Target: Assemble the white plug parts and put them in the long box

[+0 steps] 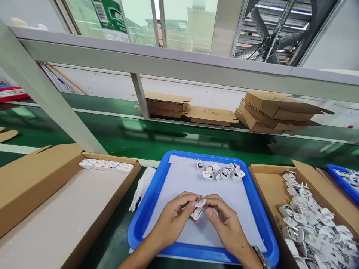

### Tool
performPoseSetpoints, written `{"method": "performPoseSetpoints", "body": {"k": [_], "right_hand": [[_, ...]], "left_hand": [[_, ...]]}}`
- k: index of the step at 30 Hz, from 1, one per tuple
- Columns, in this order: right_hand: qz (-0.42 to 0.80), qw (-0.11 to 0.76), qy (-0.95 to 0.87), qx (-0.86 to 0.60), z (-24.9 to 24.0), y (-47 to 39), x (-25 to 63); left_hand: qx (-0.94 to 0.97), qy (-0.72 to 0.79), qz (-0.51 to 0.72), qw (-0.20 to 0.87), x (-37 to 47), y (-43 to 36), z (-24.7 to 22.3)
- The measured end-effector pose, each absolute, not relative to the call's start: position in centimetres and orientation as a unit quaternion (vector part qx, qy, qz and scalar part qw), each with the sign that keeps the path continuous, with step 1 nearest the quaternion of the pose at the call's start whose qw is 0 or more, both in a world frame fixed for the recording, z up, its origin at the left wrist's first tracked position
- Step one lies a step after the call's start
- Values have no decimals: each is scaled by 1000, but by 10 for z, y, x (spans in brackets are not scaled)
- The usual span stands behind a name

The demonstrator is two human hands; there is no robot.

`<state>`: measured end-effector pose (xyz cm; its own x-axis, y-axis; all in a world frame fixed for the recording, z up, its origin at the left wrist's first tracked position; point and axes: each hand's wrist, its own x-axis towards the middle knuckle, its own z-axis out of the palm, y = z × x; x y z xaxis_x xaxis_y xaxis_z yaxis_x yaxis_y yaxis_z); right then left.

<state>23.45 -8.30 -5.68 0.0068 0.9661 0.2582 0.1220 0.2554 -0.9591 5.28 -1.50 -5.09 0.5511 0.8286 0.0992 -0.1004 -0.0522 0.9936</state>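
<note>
Over the middle of a blue tray (150, 198) lined with white paper, my two hands meet at a small white plastic housing (197, 213) with a separate white lid piece (201, 203) tilted above it. My left hand (176, 215) is closed round the housing from the left, thumb and fingers on it. My right hand (224, 220) has its fingertips closed at the lid's right edge. Something reddish shows between lid and housing, too small to make out. Several similar white housings (208, 175) with loose lids and thin wires lie at the tray's far end.
On the left, an open cardboard box (112, 203) has a row of white pieces (106, 164) at its far end. A box (265, 201) on the right holds many white housings (316, 224). A white glove (143, 186) lies beside the tray. Flat cartons (275, 112) are stacked behind.
</note>
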Motion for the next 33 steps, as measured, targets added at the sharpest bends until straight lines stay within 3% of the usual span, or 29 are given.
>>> {"method": "performPoseSetpoints", "body": {"k": [4,9,23,33], "right_hand": [[433,528,-541,-491,-55,-80,239],[448,524,-565,-453,-55,-81,240],[205,554,-677,-440,-64,-81,235],[201,565,-655,-460,-63,-80,239]], "left_hand": [[669,301,346,585,49,-18,-48],[657,287,322,618,45,-16,-48],[575,344,423,610,55,-14,-55],[554,309,359,685,43,-13,-42]]}}
